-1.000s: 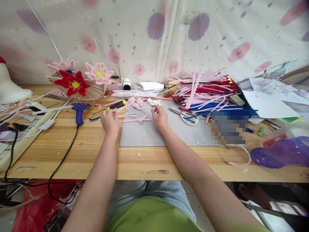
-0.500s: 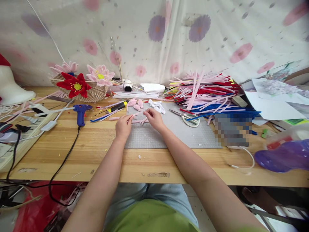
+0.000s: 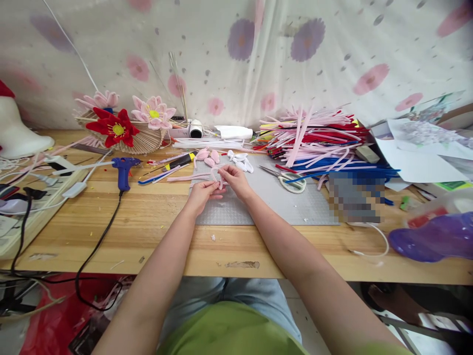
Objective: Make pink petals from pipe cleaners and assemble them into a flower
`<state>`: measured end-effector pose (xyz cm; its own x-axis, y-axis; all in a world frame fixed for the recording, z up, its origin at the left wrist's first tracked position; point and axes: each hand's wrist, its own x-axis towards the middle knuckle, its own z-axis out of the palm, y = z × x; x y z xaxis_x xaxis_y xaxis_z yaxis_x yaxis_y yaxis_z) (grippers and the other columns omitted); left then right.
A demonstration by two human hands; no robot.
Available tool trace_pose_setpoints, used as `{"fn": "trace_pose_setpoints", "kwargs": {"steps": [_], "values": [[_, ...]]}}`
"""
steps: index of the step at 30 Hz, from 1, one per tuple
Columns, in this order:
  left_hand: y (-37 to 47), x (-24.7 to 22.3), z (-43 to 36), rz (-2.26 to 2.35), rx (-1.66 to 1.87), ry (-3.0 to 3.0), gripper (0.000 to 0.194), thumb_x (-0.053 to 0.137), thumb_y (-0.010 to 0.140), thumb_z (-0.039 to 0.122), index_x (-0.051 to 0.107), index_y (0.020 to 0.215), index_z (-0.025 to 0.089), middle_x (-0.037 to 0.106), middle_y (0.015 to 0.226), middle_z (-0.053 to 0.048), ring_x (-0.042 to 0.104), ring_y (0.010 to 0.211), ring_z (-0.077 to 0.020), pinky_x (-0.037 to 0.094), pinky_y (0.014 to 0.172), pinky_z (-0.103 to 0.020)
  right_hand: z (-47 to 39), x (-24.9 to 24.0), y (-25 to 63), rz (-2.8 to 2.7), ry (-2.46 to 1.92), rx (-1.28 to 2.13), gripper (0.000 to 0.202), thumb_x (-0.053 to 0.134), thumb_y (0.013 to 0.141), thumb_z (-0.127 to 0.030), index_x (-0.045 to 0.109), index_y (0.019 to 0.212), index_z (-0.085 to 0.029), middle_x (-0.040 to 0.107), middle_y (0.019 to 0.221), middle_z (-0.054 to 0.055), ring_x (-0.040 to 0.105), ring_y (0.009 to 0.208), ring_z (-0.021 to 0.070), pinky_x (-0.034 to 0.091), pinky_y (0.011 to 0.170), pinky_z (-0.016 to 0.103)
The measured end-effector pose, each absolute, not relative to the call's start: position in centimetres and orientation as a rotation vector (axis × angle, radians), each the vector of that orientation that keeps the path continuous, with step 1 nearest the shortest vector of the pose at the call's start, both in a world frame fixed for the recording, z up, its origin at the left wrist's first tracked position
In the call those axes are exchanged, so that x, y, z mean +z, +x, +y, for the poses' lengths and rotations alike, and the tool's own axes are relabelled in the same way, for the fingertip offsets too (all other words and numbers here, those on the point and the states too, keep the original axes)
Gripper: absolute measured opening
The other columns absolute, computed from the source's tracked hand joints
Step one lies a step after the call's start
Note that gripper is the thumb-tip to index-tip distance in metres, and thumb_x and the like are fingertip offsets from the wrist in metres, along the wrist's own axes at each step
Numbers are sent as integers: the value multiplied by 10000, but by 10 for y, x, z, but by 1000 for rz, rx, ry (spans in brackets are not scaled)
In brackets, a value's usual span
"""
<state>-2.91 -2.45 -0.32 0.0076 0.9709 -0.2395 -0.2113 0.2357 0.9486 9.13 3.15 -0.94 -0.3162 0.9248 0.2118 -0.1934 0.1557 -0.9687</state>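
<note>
Between my hands a pink pipe cleaner [image 3: 213, 170] is bent into a small loop above the grey cutting mat [image 3: 288, 209]. My left hand [image 3: 202, 194] pinches its lower end from the left. From the right, my right hand [image 3: 235, 179] closes its fingers on the other side of the loop. Just behind lie several pink fuzzy petals [image 3: 209, 157] and a cluster of white petals [image 3: 240, 160]. More pink pipe cleaners [image 3: 181, 178] rest on the mat's left edge, partly hidden by my hands.
Scissors [image 3: 291, 181] lie on the mat to the right, before a heap of coloured pipe cleaners [image 3: 314, 138]. A blue glue gun [image 3: 123, 172] with a black cord stands at left. Fuzzy flowers [image 3: 117, 129] sit behind it. A purple bottle [image 3: 432, 239] lies far right.
My hands have come closer together, the left one moving right and slightly down. The pink pipe cleaner, stretched between them before, is now curved into a loop.
</note>
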Motion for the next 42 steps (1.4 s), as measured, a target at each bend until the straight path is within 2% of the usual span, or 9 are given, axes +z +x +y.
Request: {"fn": "trace_pose_setpoints", "kwargs": {"steps": [11,22,27,30,34,37,42], "values": [[-29,-4,-25,1218,1099,940,223,714,626,265,667,769,102,684,791,-77,661,731,-165,527,573,-238,30,-11,87,-1429,-779,1299,274,606,697,-431,504,662,-180,441,555,-54,377,514,71,321,515,224],[-30,-4,-24,1265,1129,1036,285,761,527,299,672,720,111,664,696,-48,647,705,-173,515,565,-256,30,-10,87,-1293,-780,1485,271,628,659,-413,513,653,-167,472,517,-60,400,487,57,315,493,203],[-31,-3,-25,1251,1096,1027,236,749,551,258,666,708,103,659,687,-48,630,636,-135,497,515,-214,31,-11,90,-1193,-737,1609,249,658,650,-372,534,641,-157,449,493,-64,387,465,46,309,472,187],[-32,2,-27,1161,1071,964,220,755,549,226,669,711,105,644,654,-30,576,532,-82,480,485,-191,31,-10,95,-1156,-661,1811,226,667,660,-358,587,715,-154,444,494,-65,389,455,49,319,456,184],[-31,6,-30,984,1029,840,210,753,564,199,682,745,118,622,655,-1,451,438,-8,426,431,-148,31,-7,101,-1098,-575,1989,265,632,717,-368,624,890,-166,604,695,-10,447,498,63,383,473,202],[-30,5,-30,953,994,779,185,742,595,190,686,755,115,611,665,2,371,408,22,381,402,-123,31,-7,102,-1072,-574,2015,266,600,755,-376,628,921,-169,642,806,13,439,487,53,380,456,195],[-28,0,-29,967,991,769,164,732,613,172,687,760,116,612,681,-1,351,403,28,365,394,-116,34,-9,103,-986,-560,2003,174,639,732,-302,618,815,-151,596,680,-12,456,492,55,340,421,174]]}}
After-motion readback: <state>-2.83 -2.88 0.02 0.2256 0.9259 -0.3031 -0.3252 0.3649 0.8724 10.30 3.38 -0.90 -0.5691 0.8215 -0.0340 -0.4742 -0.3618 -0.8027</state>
